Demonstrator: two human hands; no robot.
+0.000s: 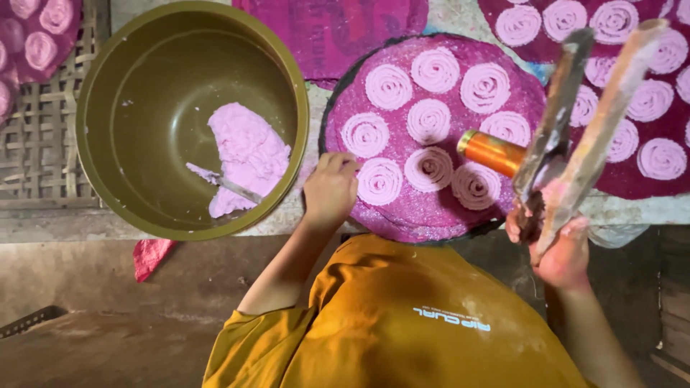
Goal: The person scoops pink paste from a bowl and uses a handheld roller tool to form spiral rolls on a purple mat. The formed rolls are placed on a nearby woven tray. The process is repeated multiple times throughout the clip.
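My left hand (330, 190) rests with curled fingers on the near rim of a round tray (431, 224) covered with magenta cloth. Several pink dough spirals (429, 121) lie on that cloth. My right hand (559, 248) grips the two long wooden handles of a dough press (575, 136). They rise up and to the right. The press's orange-brass cylinder (492, 151) points left over the right side of the tray, just above a spiral.
A large olive bowl (93, 93) at the left holds a lump of pink dough (248, 154) with a spoon (226, 183) stuck in it. More magenta trays of spirals (647, 108) lie at the right and the far left (32, 43). A woven mat (43, 151) lies under the bowl.
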